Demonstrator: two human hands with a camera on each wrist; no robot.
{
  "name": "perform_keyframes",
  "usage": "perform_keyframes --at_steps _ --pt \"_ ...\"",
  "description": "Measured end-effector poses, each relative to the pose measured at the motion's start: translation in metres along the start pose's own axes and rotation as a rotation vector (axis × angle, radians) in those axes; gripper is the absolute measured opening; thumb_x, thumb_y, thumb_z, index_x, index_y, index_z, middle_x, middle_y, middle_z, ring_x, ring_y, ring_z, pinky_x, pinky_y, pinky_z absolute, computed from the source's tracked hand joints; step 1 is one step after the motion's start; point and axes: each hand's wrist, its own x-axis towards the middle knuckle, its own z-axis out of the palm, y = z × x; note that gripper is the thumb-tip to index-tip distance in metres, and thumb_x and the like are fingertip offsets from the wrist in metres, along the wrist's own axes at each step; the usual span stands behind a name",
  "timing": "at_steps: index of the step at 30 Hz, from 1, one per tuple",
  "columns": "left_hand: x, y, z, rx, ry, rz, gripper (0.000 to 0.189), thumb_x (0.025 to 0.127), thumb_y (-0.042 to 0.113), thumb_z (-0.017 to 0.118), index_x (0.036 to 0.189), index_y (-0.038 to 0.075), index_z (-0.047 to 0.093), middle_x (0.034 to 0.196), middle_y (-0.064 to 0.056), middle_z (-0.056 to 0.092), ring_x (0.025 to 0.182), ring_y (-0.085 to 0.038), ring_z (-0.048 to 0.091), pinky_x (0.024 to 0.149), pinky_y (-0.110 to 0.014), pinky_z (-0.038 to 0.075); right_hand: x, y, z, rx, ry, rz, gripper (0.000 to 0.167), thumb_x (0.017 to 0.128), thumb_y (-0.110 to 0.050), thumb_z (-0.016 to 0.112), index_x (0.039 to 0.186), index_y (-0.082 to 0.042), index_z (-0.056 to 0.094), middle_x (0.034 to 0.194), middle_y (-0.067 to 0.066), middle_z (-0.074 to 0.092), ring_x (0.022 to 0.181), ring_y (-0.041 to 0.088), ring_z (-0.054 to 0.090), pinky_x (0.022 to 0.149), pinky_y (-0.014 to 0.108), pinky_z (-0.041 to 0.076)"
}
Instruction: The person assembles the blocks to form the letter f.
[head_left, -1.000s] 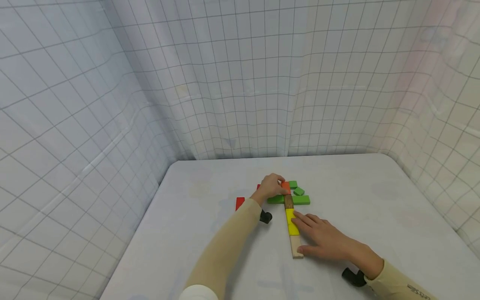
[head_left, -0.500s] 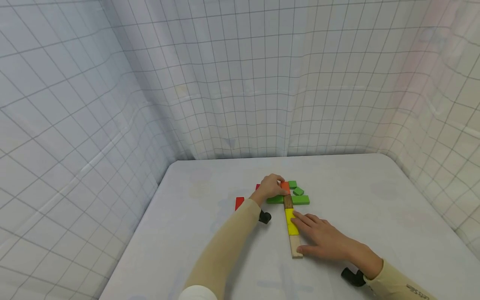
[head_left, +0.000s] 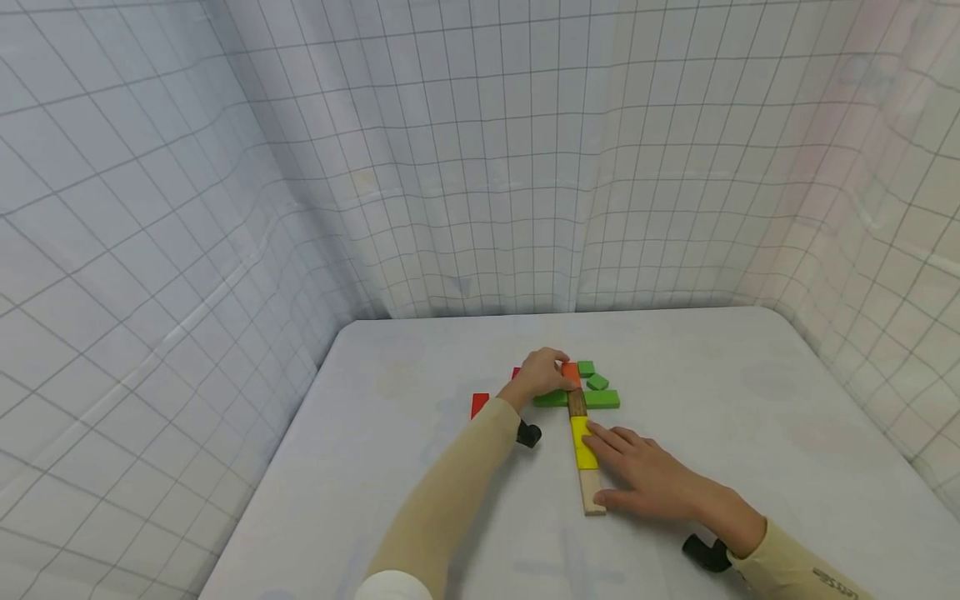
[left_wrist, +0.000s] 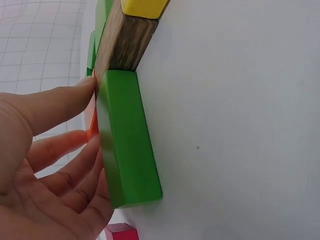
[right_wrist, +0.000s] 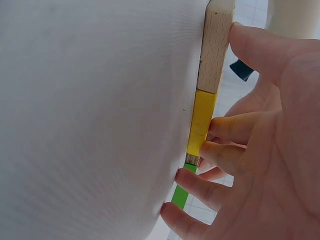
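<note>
In the head view, a line of blocks runs toward me: an orange block (head_left: 572,373), a dark brown wood-grain block (head_left: 577,403), a yellow block (head_left: 585,443) and a plain wood block (head_left: 591,492). Green blocks (head_left: 602,399) lie crosswise on both sides of the brown one. My left hand (head_left: 538,373) pinches the orange block between thumb and fingers, close over the left green block (left_wrist: 131,135). With fingers extended, my right hand (head_left: 652,479) rests along the line's right side, fingertips at the yellow block (right_wrist: 201,120) and thumb at the plain wood block (right_wrist: 215,50).
Two smaller green pieces, one square (head_left: 586,368) and one angular (head_left: 597,382), lie right of the orange block. A red block (head_left: 480,404) is partly behind the left forearm, with a pinkish-red block (left_wrist: 121,232) near the left hand. White gridded curtains (head_left: 465,167) surround the white table (head_left: 390,367).
</note>
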Motion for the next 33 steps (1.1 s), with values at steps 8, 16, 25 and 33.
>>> perform_keyframes --at_steps 8,16,25,33 --pt "-0.003 0.001 -0.008 -0.018 -0.010 0.038 0.058 0.088 0.029 0.080 0.139 0.010 0.061 0.110 -0.004 0.067 0.092 -0.016 0.058 0.078 -0.027 0.051 0.000 -0.001 -0.001 -0.005 0.005 0.003 0.085 0.094 -0.064 0.057 0.158 -0.013 0.034 0.165 0.007 0.024 0.143 0.036 0.032 0.102 0.063 0.038" --pt "-0.007 -0.001 -0.017 -0.040 -0.014 0.106 0.057 0.090 0.024 0.078 0.141 0.008 0.058 0.104 -0.005 0.066 0.084 -0.017 0.059 0.072 -0.027 0.051 0.000 -0.003 -0.003 0.010 -0.004 -0.009 0.086 0.095 -0.065 0.055 0.157 -0.011 0.034 0.164 0.010 0.025 0.142 0.038 0.033 0.100 0.065 0.039" --pt "-0.014 -0.004 -0.037 -0.017 0.018 0.187 0.054 0.092 0.027 0.075 0.141 0.011 0.058 0.118 -0.012 0.065 0.097 -0.020 0.059 0.080 -0.032 0.051 0.000 -0.002 -0.002 -0.007 -0.001 -0.002 0.085 0.094 -0.065 0.056 0.158 -0.013 0.034 0.165 0.007 0.024 0.143 0.037 0.032 0.101 0.064 0.039" --pt "-0.027 -0.006 -0.051 -0.086 0.024 0.185 0.052 0.093 0.028 0.074 0.141 0.016 0.059 0.125 -0.014 0.063 0.102 -0.022 0.061 0.067 -0.030 0.055 -0.001 -0.003 -0.002 0.009 0.006 -0.012 0.084 0.094 -0.063 0.057 0.157 -0.011 0.035 0.165 0.008 0.024 0.143 0.038 0.032 0.101 0.065 0.038"
